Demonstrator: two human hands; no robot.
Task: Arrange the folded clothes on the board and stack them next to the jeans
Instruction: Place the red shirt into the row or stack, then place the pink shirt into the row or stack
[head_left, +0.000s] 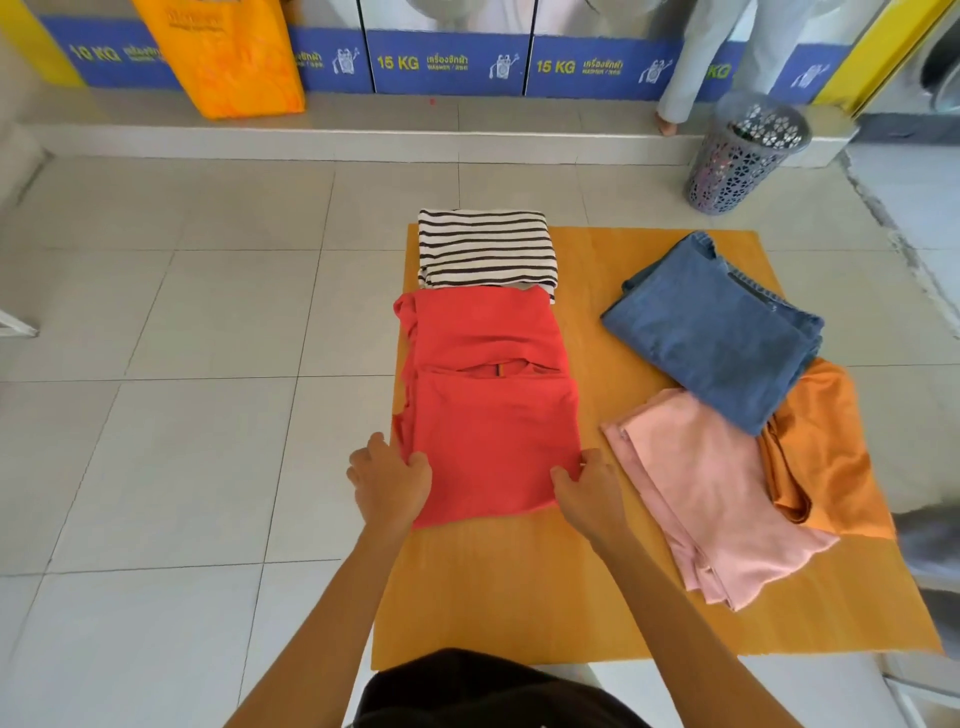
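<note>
Both hands pinch red shirt (washers read "15 KG").

Bare forearms without sleeves; a dark, black-looking garment covers the person's torso

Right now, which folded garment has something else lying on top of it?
The pink garment: the jeans overlap its far corner. The red and striped ones are uncovered.
</note>
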